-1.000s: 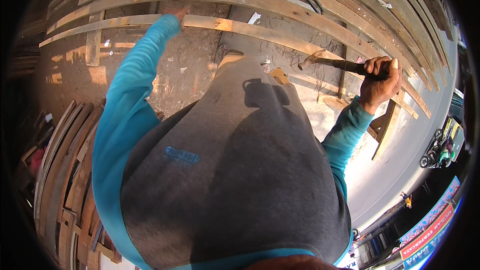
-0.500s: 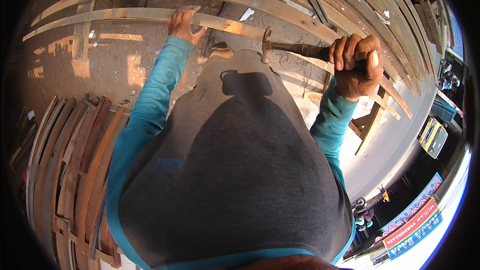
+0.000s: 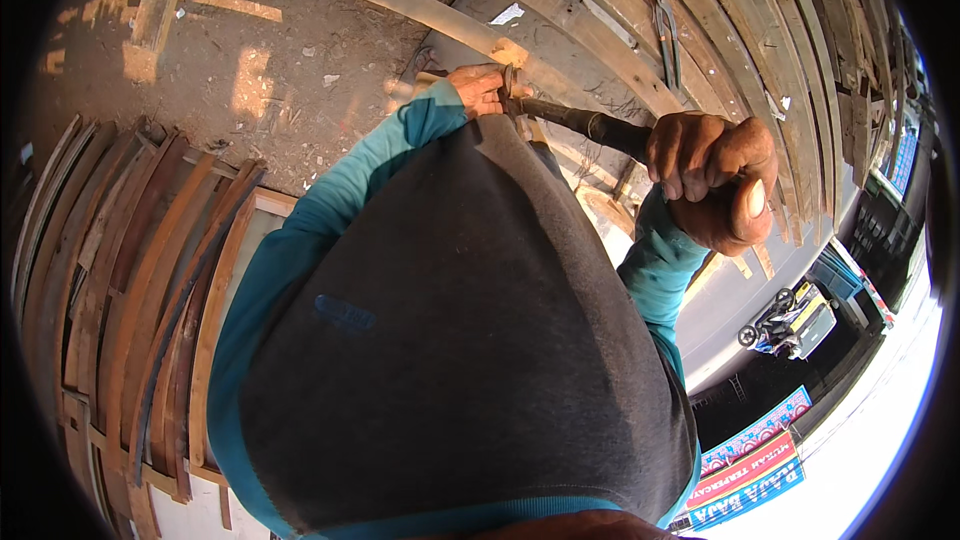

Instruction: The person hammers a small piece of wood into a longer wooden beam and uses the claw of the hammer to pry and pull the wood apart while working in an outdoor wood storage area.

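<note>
My right hand [image 3: 712,178] is wrapped round the dark handle of a claw hammer [image 3: 590,122], held out level in front of my body. At the hammer's head, my left hand [image 3: 478,90] has its fingers curled in close. What those fingers hold, if anything, is hidden, and whether they touch the metal I cannot tell. Just beyond both hands, a long wooden slat [image 3: 400,10] runs across the frame of timber. A pair of long-handled pincers [image 3: 668,40] lies on the planks beyond my right hand.
Long planks [image 3: 740,50] stretch side by side at the far right. To my left, a stack of curved-looking boards [image 3: 150,290] stands close by. Dirt ground [image 3: 310,70] with scraps shows beyond. A road with a vehicle [image 3: 800,325] and banners [image 3: 750,465] lies to the right.
My left hand has let go of the wooden slat and moved right and nearer, to the hammer's head. The right hand still grips the hammer, slightly lower in view. The view has shifted.
</note>
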`<state>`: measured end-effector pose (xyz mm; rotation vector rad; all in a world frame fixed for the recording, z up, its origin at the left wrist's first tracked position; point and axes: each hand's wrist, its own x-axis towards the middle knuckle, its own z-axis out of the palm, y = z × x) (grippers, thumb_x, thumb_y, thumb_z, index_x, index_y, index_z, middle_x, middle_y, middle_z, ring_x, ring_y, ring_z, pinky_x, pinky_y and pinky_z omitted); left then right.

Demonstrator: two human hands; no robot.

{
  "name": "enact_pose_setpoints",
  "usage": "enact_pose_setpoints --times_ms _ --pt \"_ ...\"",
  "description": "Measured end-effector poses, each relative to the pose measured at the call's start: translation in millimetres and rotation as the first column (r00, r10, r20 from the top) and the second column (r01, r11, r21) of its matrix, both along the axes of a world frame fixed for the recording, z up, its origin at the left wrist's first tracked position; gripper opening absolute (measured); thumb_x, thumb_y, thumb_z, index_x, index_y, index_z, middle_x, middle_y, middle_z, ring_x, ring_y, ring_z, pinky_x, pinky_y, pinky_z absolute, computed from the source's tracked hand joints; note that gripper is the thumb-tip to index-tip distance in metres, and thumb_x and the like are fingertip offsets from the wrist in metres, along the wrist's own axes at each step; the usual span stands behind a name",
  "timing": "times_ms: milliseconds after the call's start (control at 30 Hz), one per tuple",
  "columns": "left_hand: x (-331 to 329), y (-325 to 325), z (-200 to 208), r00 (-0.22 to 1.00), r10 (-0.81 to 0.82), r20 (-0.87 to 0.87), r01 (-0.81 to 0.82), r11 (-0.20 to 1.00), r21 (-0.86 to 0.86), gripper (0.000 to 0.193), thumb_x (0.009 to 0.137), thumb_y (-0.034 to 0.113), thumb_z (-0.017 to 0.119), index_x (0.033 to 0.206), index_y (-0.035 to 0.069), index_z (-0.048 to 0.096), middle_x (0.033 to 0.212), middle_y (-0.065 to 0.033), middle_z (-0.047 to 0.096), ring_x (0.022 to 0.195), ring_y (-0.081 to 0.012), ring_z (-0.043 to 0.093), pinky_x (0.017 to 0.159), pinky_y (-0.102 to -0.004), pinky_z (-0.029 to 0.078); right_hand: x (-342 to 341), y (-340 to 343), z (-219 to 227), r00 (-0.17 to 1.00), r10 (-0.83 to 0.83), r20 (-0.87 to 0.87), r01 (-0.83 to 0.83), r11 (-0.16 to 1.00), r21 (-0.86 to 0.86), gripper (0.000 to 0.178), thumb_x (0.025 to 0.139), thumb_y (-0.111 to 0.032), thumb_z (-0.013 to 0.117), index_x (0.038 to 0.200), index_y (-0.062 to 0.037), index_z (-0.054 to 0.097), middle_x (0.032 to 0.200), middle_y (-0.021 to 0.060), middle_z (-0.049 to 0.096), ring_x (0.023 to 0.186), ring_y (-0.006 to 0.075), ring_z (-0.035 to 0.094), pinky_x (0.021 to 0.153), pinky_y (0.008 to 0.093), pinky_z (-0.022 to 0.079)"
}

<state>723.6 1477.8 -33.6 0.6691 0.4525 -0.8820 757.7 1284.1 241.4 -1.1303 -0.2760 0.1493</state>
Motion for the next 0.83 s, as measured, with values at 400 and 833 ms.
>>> enact_pose_setpoints --times_ms 400,833 --pt "0.5 43.9 -9.7 0.88 0.018 0.474 -0.348 0.703 0.62 0.023 0.093 0.014 0.07 0.112 0.001 0.067 0.097 -0.0089 0.072 0.09 -0.0154 0.069 0.08 -0.0285 0.056 45.0 50.0 -20.5 0.994 0.008 -0.109 -0.046 0.937 -0.345 0.036 0.092 -0.031 0.057 0.071 -0.0015 0.051 0.056 0.003 0.046 0.047 0.0108 0.041 0.045 0.0282 0.033" --pt "205.7 166.9 7.3 0.597 -0.672 0.438 -0.704 -0.179 0.687 0.081 0.079 0.028 0.079 0.148 0.011 0.04 0.156 -0.0182 0.034 0.146 -0.0425 0.026 0.12 -0.0502 0.025 103.8 129.5 -38.4 0.95 0.263 -0.169 -0.305 0.659 -0.687 0.032 0.09 -0.031 0.061 0.071 -0.0066 0.06 0.056 -0.0029 0.047 0.052 0.0058 0.044 0.049 0.0266 0.035"
